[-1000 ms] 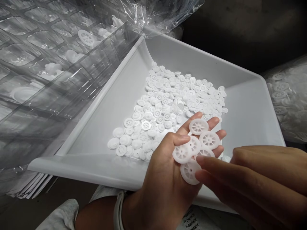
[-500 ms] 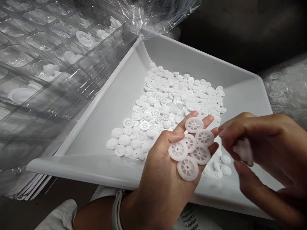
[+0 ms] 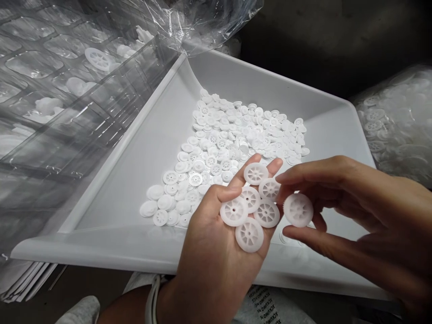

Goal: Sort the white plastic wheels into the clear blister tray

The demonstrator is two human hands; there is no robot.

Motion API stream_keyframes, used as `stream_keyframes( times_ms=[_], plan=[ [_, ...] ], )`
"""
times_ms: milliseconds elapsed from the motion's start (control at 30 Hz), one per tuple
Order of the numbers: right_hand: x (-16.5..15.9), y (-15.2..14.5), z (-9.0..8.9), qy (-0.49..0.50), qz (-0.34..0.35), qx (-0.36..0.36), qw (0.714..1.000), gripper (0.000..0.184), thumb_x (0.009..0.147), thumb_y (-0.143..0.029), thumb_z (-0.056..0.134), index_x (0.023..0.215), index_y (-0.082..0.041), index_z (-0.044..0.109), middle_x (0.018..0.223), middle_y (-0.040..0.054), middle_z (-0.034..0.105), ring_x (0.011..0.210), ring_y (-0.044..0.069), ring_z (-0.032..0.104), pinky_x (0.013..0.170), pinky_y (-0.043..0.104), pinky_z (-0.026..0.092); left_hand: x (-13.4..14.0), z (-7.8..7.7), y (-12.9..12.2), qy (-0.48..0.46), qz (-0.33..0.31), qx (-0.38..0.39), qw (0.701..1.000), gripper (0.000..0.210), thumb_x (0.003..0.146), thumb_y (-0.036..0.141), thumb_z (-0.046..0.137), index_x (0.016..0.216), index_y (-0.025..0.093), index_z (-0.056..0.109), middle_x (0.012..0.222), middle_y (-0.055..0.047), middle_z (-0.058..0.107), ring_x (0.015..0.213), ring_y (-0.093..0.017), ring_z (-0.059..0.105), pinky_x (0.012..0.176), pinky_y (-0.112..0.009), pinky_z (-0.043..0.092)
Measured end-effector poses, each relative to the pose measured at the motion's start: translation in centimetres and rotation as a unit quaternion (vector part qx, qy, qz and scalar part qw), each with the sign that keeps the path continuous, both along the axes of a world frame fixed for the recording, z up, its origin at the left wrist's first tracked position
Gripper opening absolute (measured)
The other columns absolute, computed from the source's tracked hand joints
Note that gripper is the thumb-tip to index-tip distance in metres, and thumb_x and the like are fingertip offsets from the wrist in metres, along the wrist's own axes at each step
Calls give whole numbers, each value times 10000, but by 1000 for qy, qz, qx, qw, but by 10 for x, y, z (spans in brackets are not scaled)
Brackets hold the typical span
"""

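Observation:
Palm up above the scoop, my left hand (image 3: pixel 219 252) cradles several white plastic spoked wheels (image 3: pixel 249 234), its thumb lying against them. Round discs with a small centre hole and open spokes, they rest overlapping on my palm and fingers. Just to the right, my right hand (image 3: pixel 351 216) holds a single white plastic gear wheel (image 3: pixel 299 210) between thumb and fingers; fine teeth show on its left edge. The right index fingertip reaches the wheels on the left hand. Under both hands, a heap of similar small white wheels (image 3: pixel 219 148) covers the bottom of the white scoop-shaped tray (image 3: pixel 135 157).
Clear plastic blister trays (image 3: pixel 43 67) with white parts in some pockets stand on the left. A clear plastic bag (image 3: pixel 202 22) hangs over the tray's back corner. Another bag of white wheels (image 3: pixel 398 121) lies at the right. Stacked sheets (image 3: pixel 30 281) stick out at lower left.
My right hand has moved left to my left hand and turned its gear wheel face-on to view. The wheels on the left palm keep their arrangement. The whole view has shifted slightly.

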State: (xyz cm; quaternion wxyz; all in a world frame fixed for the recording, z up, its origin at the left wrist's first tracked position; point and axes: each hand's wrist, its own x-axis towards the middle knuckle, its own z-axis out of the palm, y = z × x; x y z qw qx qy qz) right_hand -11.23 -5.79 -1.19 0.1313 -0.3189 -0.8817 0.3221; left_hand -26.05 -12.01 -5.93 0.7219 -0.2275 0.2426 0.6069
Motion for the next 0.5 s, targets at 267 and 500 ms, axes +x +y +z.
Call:
stream_keyframes(
  times_ms=[267, 500],
  plan=[
    [2, -3, -8, 25, -31, 1, 999, 417, 906, -348, 731, 1282, -379, 554, 1083, -62, 704, 864, 134, 697, 680, 170, 607, -2, 4, 0, 9, 15, -46, 999, 456, 780, 178, 529, 1196, 222, 710, 945, -89, 779, 1078, -310, 726, 896, -434, 610],
    [4, 3, -4, -8, 2, -49, 999, 497, 946, -354, 685, 1378, -447, 459, 1145, -70, 697, 928, 142, 705, 779, 194, 630, -2, 7, 4, -6, 31, -73, 997, 434, 783, 139, 526, 1183, 196, 687, 922, -98, 766, 1041, -303, 732, 855, -410, 622]
  ],
)
